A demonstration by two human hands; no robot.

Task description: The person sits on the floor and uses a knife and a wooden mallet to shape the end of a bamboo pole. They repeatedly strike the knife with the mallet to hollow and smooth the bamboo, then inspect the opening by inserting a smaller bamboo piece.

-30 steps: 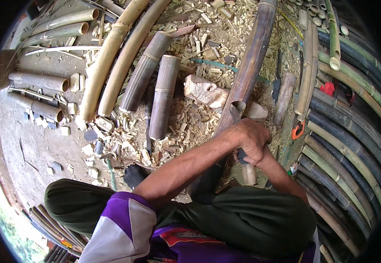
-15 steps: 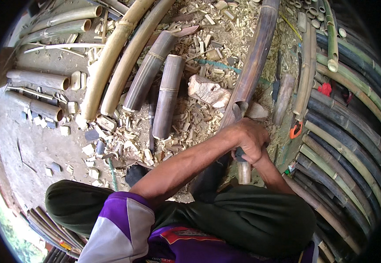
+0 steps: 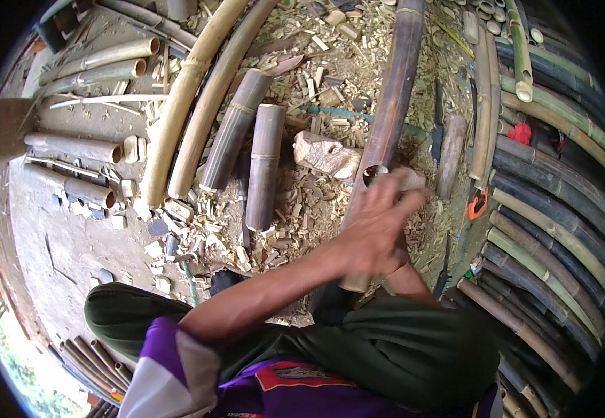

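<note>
A long dark bamboo pole point(image 3: 390, 104) runs from the far edge toward my lap, with an opening cut in its upper side point(image 3: 374, 172). Over the pole, just nearer than that opening, is my left hand point(image 3: 378, 226). Its fingers are spread and somewhat blurred, with nothing seen in them. My right hand point(image 3: 401, 261) is mostly hidden under the left, so its fingers do not show. Just right of my right forearm is a narrow dark blade-like tool point(image 3: 446, 265). A pale, rough block point(image 3: 327, 155) sits left of the pole, beside the opening.
Two short dark bamboo pieces point(image 3: 265, 167) and two long pale poles point(image 3: 205, 90) lie to the left among wood chips point(image 3: 302, 209). Stacked bamboo poles point(image 3: 553, 244) line the right side. An orange-handled tool point(image 3: 478, 204) lies near them.
My left hand has loosened from a closed grip to spread fingers, uncovering the pole's opening. The dark tool at that opening is gone from there. The whole view has shifted slightly.
</note>
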